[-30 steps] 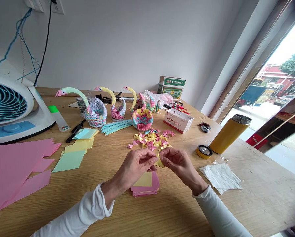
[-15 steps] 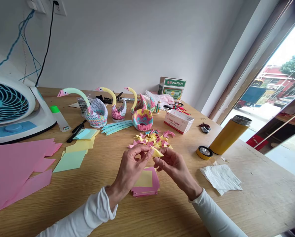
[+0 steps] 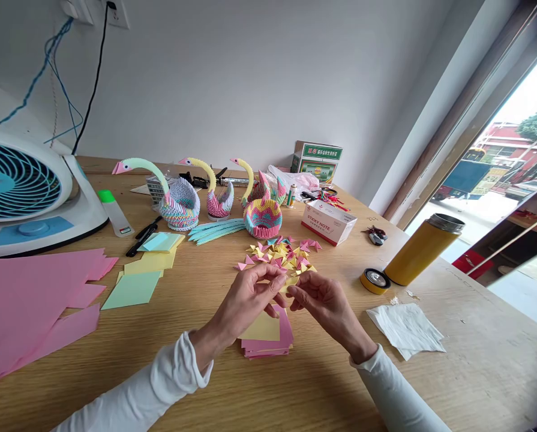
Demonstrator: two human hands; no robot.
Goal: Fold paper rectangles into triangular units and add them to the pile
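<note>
A small folded piece of yellow paper (image 3: 288, 284) is pinched between my two hands above the table. My left hand (image 3: 255, 294) grips its left end between thumb and fingers, and my right hand (image 3: 320, 300) grips its right end. Just beyond my fingertips lies a loose pile of folded paper triangles (image 3: 279, 253) in pink, yellow and blue. Below my hands sits a stack of square paper sheets (image 3: 268, 336), pink with a yellow one on top, partly covered by my left hand.
Folded paper swans (image 3: 180, 204) and a round paper basket (image 3: 263, 219) stand behind the pile. A sticky note box (image 3: 328, 223), yellow flask (image 3: 423, 249), its lid (image 3: 375, 281) and a tissue (image 3: 407, 329) are on the right. Left are pink sheets (image 3: 34, 306) and a fan (image 3: 29, 186).
The yellow paper has turned between my fingers and shows less of its pointed triangle shape. My hands stay close together. The whole view has shifted slightly.
</note>
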